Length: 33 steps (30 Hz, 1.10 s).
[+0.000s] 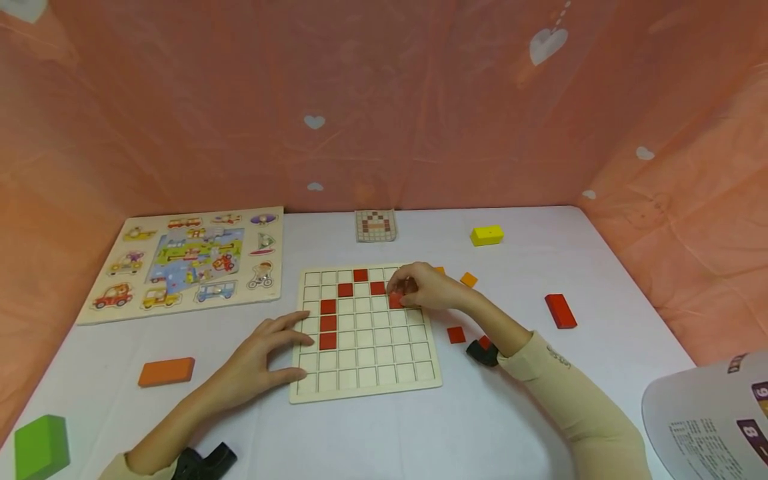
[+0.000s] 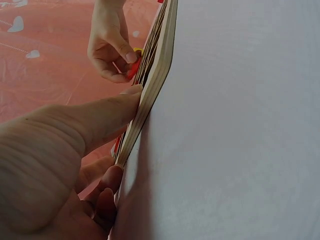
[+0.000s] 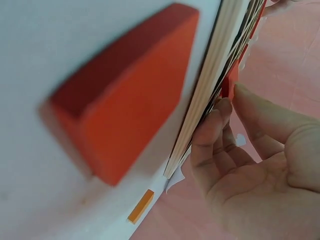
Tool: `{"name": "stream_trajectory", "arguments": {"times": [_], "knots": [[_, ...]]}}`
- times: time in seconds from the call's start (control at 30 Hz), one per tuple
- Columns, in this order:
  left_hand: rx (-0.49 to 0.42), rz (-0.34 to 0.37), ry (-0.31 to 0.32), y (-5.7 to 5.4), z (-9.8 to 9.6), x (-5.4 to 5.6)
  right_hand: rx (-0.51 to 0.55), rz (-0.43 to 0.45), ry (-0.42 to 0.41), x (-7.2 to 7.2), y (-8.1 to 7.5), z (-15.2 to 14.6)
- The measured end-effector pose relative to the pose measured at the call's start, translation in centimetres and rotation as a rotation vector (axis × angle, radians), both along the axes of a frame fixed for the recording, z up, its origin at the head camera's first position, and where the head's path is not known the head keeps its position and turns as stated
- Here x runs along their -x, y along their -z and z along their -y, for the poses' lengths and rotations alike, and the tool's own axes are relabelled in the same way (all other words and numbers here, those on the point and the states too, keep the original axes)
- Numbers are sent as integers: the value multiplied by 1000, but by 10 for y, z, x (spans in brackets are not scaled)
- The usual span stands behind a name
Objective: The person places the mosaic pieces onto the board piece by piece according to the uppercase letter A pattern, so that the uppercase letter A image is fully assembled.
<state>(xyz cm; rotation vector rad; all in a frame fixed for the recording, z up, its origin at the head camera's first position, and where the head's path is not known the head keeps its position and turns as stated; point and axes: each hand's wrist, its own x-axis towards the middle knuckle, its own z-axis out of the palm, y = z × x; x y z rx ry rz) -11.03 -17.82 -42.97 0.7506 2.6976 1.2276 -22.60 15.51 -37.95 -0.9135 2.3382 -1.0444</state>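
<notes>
A pale wooden grid board (image 1: 365, 373) lies on the white table, with several red square tiles in its cells, among them a red tile (image 1: 327, 323) in the left column of tiles. My right hand (image 1: 427, 285) pinches another red tile (image 1: 395, 301) between thumb and fingers at a cell near the board's upper right. The right wrist view shows this tile (image 3: 232, 80) tilted against the grid. Spread fingers of my left hand (image 1: 264, 360) rest on the board's left edge; the left wrist view shows the thumb and fingertips touching the edge (image 2: 155, 80).
Loose red (image 1: 456, 335) and orange tiles (image 1: 469, 279) lie right of the board. A pattern card (image 1: 376, 226) sits behind it, a vehicle puzzle (image 1: 180, 267) at back left. Yellow (image 1: 487, 235), red (image 1: 561, 311), orange (image 1: 166, 372) and green blocks (image 1: 42, 447) stand around.
</notes>
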Motion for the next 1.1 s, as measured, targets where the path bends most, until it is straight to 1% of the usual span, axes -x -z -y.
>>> {"name": "stream_trajectory", "arguments": {"times": [0.17, 0.27, 0.43, 0.53, 0.63, 0.8, 0.87, 0.93, 1.1], "knots": [[-2, 5, 0, -1, 0, 0, -1, -3, 13, -1, -2, -2], [-4, 8, 3, -2, 0, 0, 2, -18, 15, -1, -3, -6], [-11, 11, 9, -1, 1, 1, 33, -45, 21, -5, -10, -16], [-14, 17, 11, -1, 1, 1, 53, -16, 37, -11, -14, -26], [-16, 20, 10, 1, 1, 1, 62, 41, 41, -19, -16, -41], [-16, 17, 12, 1, -1, 0, 41, 154, 18, -35, -9, -69], [-11, 16, 12, 0, -2, 0, 23, 175, 20, -41, -5, -79], [-4, 12, 10, 0, -2, 0, 15, 176, 24, -45, -1, -86], [2, 3, 8, 0, 0, 1, 20, 132, 31, -50, 5, -94]]}}
